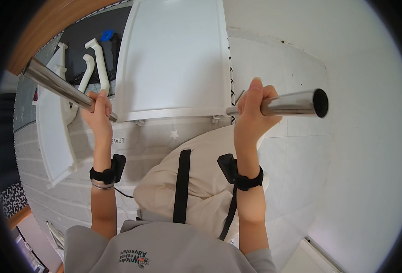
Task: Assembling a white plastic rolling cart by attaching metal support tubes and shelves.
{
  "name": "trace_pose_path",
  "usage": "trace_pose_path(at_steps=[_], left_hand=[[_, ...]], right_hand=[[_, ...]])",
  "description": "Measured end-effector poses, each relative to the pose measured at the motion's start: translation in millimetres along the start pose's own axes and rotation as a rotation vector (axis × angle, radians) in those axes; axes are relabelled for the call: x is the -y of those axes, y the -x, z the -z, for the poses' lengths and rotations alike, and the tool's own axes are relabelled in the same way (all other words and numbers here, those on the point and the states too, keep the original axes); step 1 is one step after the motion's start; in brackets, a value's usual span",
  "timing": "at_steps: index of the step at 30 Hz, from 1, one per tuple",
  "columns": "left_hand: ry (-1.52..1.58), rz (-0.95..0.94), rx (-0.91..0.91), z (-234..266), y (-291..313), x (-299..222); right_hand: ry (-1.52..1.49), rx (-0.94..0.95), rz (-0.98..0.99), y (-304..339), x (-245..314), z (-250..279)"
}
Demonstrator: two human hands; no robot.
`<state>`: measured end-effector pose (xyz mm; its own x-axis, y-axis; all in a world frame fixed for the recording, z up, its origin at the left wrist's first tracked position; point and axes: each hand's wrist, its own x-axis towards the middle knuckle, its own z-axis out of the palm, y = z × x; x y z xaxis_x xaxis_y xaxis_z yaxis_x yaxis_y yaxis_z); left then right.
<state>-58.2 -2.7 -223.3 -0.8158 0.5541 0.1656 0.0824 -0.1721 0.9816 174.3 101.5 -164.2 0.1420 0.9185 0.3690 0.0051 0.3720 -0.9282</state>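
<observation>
My left hand (98, 113) is wrapped round a shiny metal tube (57, 82), which slants up to the far left; its lower end shows just past my fingers, beside a white shelf panel's near left corner. In my right hand (254, 107) is a second metal tube (292, 103), its hollow dark end pointing right. The other end of that tube reaches the near right corner of the white shelf panel (173, 59). Whether either tube is joined to the panel I cannot tell. Both hands are closed, with the panel lying between and beyond them.
To the left lies another white panel (53, 136), with white curved plastic pieces (100, 66) beyond it. A dark flat thing (85, 34) bears a small blue object (107, 35). A patterned mat (160, 136) covers the floor; a white wall (369, 113) stands at right.
</observation>
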Motion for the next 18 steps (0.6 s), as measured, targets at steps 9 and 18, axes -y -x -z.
trace_pose_path(at_steps=[9, 18], left_hand=[[0.016, -0.031, 0.057, 4, -1, 2], [0.000, -0.056, 0.053, 4, -1, 2]], right_hand=[[-0.113, 0.743, -0.375, -21, -16, 36], [-0.018, 0.785, -0.383, -18, -36, 39]])
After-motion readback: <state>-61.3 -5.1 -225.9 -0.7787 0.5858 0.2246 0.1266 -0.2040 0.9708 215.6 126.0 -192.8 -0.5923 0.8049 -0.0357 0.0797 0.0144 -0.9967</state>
